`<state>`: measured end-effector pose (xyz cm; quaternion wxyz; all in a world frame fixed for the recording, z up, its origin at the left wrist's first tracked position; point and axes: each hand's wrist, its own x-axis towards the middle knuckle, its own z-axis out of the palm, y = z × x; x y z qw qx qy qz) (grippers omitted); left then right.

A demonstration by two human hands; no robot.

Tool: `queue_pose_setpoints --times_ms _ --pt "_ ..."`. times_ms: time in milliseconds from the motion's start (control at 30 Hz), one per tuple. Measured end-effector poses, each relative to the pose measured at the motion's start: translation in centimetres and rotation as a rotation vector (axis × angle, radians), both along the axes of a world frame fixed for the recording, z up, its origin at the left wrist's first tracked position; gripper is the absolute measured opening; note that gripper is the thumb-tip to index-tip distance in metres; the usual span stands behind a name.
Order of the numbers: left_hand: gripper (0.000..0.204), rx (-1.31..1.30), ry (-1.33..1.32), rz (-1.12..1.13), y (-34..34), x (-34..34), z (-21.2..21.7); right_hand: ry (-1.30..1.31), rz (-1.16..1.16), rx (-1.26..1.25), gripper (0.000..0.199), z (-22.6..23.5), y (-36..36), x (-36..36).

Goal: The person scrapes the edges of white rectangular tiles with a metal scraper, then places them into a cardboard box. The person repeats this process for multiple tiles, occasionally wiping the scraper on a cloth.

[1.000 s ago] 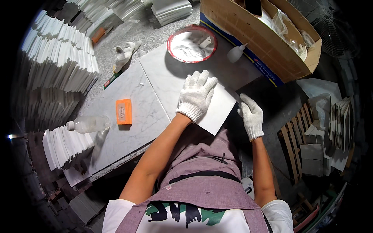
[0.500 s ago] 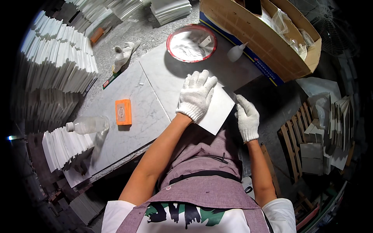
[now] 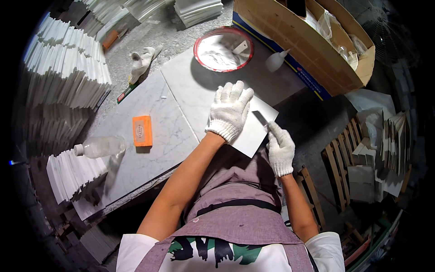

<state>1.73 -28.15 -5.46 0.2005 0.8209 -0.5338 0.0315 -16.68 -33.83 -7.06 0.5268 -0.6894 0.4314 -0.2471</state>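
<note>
My left hand (image 3: pixel 229 111), in a white knit glove, lies flat with its fingers stretched out on a thin white square tile (image 3: pixel 250 139). The tile rests on the grey-veined slab at the edge nearest me. At the tile's right edge, my gloved right hand (image 3: pixel 281 151) is closed around a small knife-like scraper (image 3: pixel 260 118). Its dark, narrow blade points up and left over the tile, and the handle is mostly hidden in the glove. I cannot tell whether the blade touches the tile.
Beyond my left hand stands a red-rimmed bowl (image 3: pixel 195 49) of white paste with a scraper in it. A white squeeze bottle (image 3: pixel 275 60) sits by a cardboard box (image 3: pixel 312 38). Leftward are an orange block (image 3: pixel 142 131), a clear bottle (image 3: pixel 102 147), a loose glove (image 3: pixel 142 63) and tile stacks (image 3: pixel 68 68).
My right hand has moved slightly left and nearer me, and the scraper's blade now shows over the tile. My left hand stays flat in nearly the same place.
</note>
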Motion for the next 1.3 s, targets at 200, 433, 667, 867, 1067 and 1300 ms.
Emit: queue_pose_setpoints --times_ms 200,433,667,867,1067,1300 --pt "0.032 -0.014 0.0 -0.009 0.0 0.1 0.4 -0.097 -0.019 0.314 0.027 1.4 -2.5 0.3" --pt "0.033 -0.012 0.032 -0.011 0.0 0.0 0.5 -0.068 0.058 0.254 0.026 1.2 -2.9 0.0" --pt "0.033 -0.009 0.012 -0.028 0.0 0.0 0.5 -0.078 -0.028 0.274 0.028 0.9 -5.2 0.9" --pt "0.032 -0.008 0.026 -0.014 0.3 0.1 0.2 0.218 0.606 0.793 0.031 4.4 -5.8 -5.2" --pt "0.031 -0.019 0.025 -0.009 0.2 0.0 0.5 -0.177 0.035 0.746 0.049 1.0 -5.6 -8.4" --pt "0.031 -0.015 0.036 -0.016 0.1 0.1 0.8 -0.559 0.028 0.969 0.02 -1.6 -1.8 -6.8"
